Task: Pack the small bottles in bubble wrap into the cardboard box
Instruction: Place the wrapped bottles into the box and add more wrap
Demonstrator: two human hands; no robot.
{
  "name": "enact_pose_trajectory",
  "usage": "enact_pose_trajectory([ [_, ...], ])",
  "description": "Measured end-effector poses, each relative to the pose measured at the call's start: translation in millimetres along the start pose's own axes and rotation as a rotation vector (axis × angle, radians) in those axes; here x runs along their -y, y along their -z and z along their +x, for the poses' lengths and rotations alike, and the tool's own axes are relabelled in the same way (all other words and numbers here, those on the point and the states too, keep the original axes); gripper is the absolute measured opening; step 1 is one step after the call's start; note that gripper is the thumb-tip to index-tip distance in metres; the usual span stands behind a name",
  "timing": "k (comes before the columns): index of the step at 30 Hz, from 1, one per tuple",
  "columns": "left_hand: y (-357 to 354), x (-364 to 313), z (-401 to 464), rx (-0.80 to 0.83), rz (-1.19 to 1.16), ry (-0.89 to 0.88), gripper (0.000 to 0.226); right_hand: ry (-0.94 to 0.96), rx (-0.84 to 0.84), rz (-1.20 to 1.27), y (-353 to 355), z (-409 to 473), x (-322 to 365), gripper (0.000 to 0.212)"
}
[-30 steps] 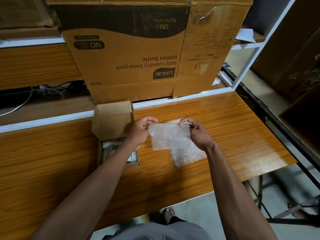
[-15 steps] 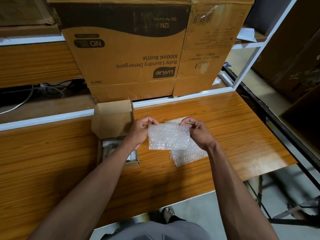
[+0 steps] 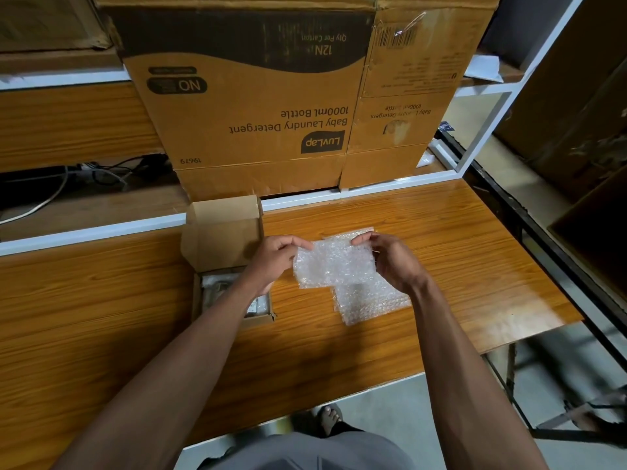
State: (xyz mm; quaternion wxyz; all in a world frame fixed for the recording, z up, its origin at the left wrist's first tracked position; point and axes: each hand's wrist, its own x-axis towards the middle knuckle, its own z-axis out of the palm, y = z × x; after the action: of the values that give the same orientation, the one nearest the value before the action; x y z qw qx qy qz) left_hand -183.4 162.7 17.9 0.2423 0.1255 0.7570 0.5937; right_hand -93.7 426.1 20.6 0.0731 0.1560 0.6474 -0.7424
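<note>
A small sheet of bubble wrap (image 3: 334, 264) is held up just above the wooden table (image 3: 458, 266). My left hand (image 3: 276, 257) pinches its upper left corner and my right hand (image 3: 390, 261) pinches its upper right corner. More bubble wrap (image 3: 369, 301) lies flat on the table under and behind it. The small cardboard box (image 3: 220, 232) stands open to the left of my left hand, lid flap up. Something wrapped (image 3: 217, 290) lies inside, partly hidden by my left forearm. No bare bottle is in sight.
Large detergent cartons (image 3: 251, 96) stand on the shelf behind the table. Cables (image 3: 101, 171) lie on the left of that shelf. The table's front edge (image 3: 373, 388) drops to the floor, with a metal frame (image 3: 559, 252) on the right.
The held sheet has been lowered slightly and now hangs flatter between my two hands. Both hands keep their pinch on its top corners.
</note>
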Motion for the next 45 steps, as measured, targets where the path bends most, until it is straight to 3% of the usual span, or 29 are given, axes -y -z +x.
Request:
enact_pose_trajectory([
  [5,3,0,-2,0.075,-0.132,0.021,0.027,0.049,0.0,-0.093,2,6,-5,0.015],
  [8,4,-3,-2,0.029,0.046,-0.035,0.009,0.056,-0.032,-0.174,0,7,-3,0.03],
  [11,1,-7,1,0.039,0.187,-0.052,0.03,0.038,0.022,-0.218,-6,8,0,0.04],
  [13,-2,-12,1,0.15,0.232,-0.024,0.044,0.038,0.082,-0.275,-15,9,1,0.042],
  [16,-9,-11,5,0.265,0.277,-0.011,0.046,0.052,0.15,-0.333,-29,13,2,0.046],
  [21,-9,-7,4,0.14,0.176,0.021,0.017,0.023,0.018,-0.157,-35,12,-4,0.06],
  [24,-2,1,-2,0.083,0.105,0.038,0.011,-0.017,-0.013,-0.047,-36,10,-16,0.064],
  [31,9,5,-12,0.095,0.126,0.051,0.018,0.001,-0.007,-0.187,-65,11,-20,0.046],
  [36,26,8,-17,0.092,0.109,0.051,0.025,0.063,-0.007,-0.181,-76,15,-17,0.016],
  [41,52,23,-27,0.118,0.056,0.123,0.039,0.041,-0.115,-0.138,-74,16,-23,0.026],
  [45,63,30,-32,0.03,-0.055,0.136,0.035,0.004,-0.111,-0.134,-79,15,-31,0.034],
])
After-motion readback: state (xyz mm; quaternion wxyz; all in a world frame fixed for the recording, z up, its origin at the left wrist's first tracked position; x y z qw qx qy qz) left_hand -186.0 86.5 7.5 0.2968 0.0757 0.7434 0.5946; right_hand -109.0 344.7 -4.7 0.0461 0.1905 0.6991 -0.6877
